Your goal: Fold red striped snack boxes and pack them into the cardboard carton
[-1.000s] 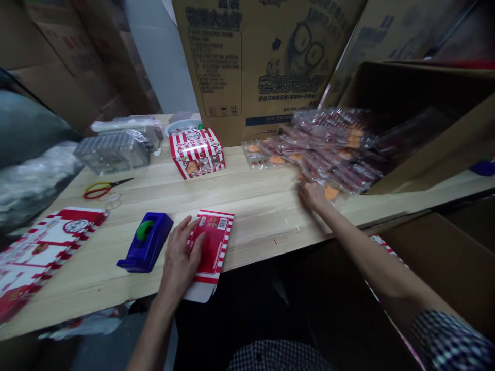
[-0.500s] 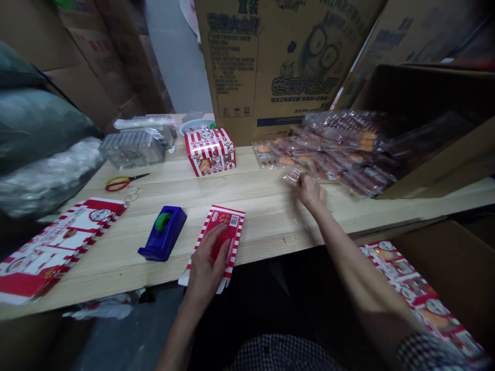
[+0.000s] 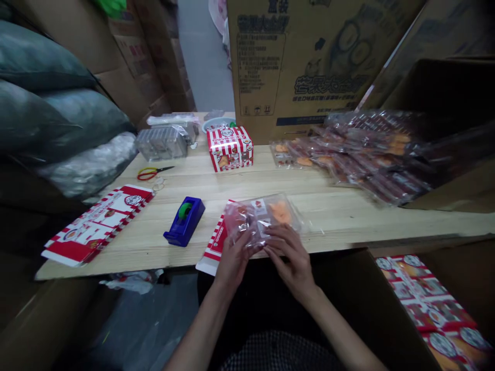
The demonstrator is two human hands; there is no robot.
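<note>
A clear plastic packet point(image 3: 282, 210) with an orange piece and brown pieces inside is held flat near the table's front edge. My left hand point(image 3: 235, 260) closes on its left part, and my right hand point(image 3: 291, 260) grips its lower right side. Under the packet lies a flat red-and-white striped carton point(image 3: 211, 257), partly covered. Left of it stands a blue tape dispenser point(image 3: 184, 221) with a green roll. More such packets point(image 3: 356, 154) are piled at the right, in front of an open cardboard box.
A folded striped box point(image 3: 242, 147) stands at the back middle. Flat cartons point(image 3: 98, 224) and scissors point(image 3: 154, 172) lie at left, near clear plastic trays point(image 3: 160, 143). At lower right, a cardboard box holds striped boxes point(image 3: 429, 293).
My right hand has come from the pile to the front with a packet. My left hand has left the flat carton's face and now holds the packet too. The view has shifted left.
</note>
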